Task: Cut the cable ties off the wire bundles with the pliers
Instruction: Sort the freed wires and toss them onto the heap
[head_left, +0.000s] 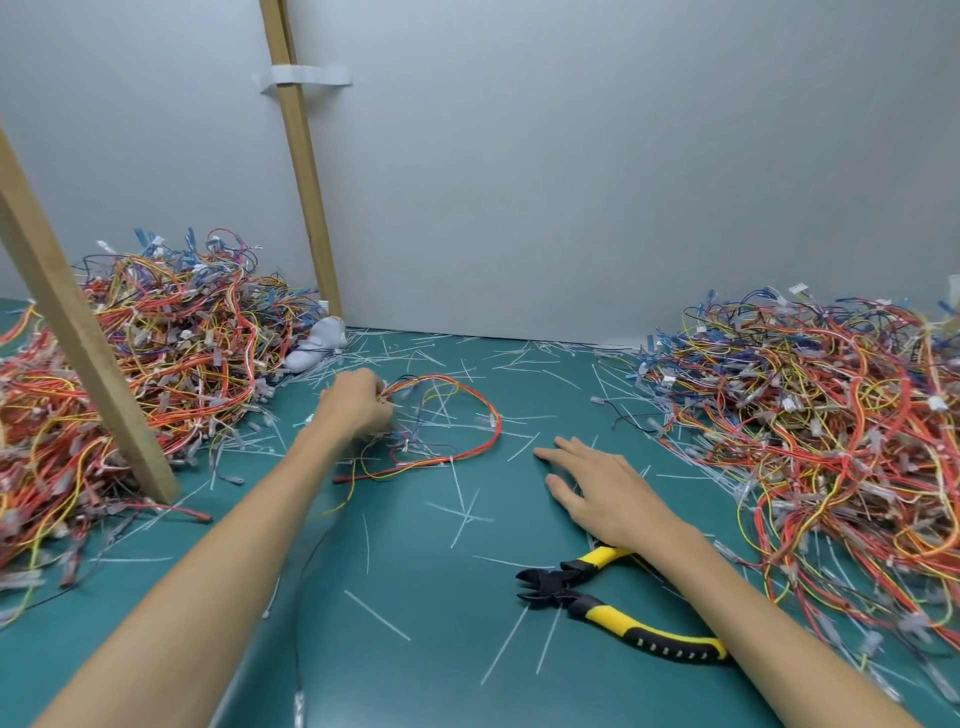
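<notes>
Pliers (558, 590) just behind right hand (597, 488); left hand (356, 405) grips wire bundle (426, 464).

- Pliers (576, 597): yellow and black handles, black jaws open, lying flat, lower right of centre.
- Wire bundle (467, 452): loose red, orange and yellow loop, centre of frame.
- Cable ties (465, 512): thin white strips, scattered around.

The wire bundle (431, 462) in the left hand (356, 405) has smooth, slightly glossy plastic insulation. Around the grip the table top (415, 556) is matt green, strewn with translucent white plastic cable ties (464, 512). Nearer than the grip, the cutting pliers (566, 592) show dull black metal and yellow-and-black plastic-looking handles. Left of the grip, the batten (72, 332) is bare, unvarnished wood.
</notes>
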